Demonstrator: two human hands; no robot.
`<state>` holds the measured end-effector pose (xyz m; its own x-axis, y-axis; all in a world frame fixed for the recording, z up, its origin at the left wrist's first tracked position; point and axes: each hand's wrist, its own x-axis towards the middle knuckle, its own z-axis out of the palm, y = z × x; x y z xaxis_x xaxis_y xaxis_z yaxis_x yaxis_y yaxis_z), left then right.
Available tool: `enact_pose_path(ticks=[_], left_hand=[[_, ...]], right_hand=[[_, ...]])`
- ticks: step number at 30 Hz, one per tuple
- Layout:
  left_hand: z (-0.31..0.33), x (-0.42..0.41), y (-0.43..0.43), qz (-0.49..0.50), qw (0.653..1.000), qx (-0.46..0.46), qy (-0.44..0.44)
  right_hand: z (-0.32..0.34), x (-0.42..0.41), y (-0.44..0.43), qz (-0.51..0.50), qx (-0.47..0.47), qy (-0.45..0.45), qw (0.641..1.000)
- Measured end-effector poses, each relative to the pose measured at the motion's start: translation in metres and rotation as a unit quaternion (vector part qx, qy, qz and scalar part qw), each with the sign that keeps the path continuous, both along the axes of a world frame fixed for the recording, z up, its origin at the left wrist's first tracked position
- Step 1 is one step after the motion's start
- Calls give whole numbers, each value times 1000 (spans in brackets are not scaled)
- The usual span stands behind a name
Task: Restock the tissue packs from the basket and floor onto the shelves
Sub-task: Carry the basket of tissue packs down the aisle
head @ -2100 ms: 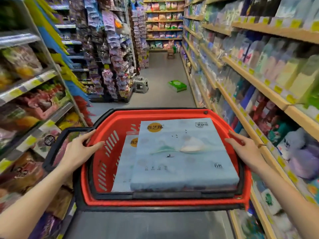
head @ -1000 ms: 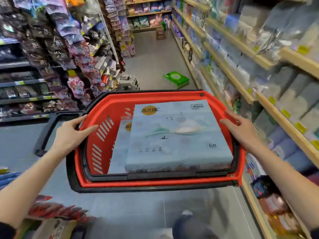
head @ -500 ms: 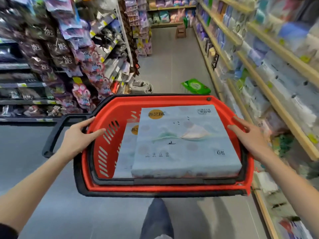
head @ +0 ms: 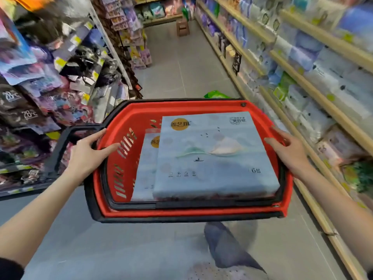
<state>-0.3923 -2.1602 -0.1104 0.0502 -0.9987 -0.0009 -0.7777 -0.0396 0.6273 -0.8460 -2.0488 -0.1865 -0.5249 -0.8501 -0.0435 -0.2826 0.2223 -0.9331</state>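
Observation:
I carry a red basket (head: 181, 214) with a black rim at waist height. My left hand (head: 88, 154) grips its left rim and my right hand (head: 290, 152) grips its right rim. A large pale blue tissue pack (head: 214, 158) lies flat on top inside the basket. A second pale blue tissue pack (head: 145, 168) sits under it, showing at the left. A green tissue pack (head: 216, 95) lies on the floor just beyond the basket's far edge, mostly hidden. Wooden shelves (head: 302, 85) with tissue packs run along my right.
A rack of hanging packets (head: 60, 77) lines the left side of the aisle. A small brown stool (head: 182, 27) stands far down the grey floor (head: 181, 63). My leg (head: 226, 243) shows below the basket.
I have walked down the aisle with the basket in both hands. The green pack on the floor is now closer, partly behind the basket's far edge. The step stool on the left has dropped out of view.

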Motion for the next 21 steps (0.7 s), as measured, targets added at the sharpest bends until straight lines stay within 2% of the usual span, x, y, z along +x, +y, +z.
enact_pose_path(ticks=[9,16,21], left_hand=[[-12,-59,-206,-20,1000,-1,6],[2,-83,-349,-25,999,-18,-10],[3,-106,-458,-61,998,-14,12]], right_hand=[[1,-39,-193,-35,15,44,998],[26,-64,-331,-22,6,28,999],[12,-78,-407,-56,13,5,998]])
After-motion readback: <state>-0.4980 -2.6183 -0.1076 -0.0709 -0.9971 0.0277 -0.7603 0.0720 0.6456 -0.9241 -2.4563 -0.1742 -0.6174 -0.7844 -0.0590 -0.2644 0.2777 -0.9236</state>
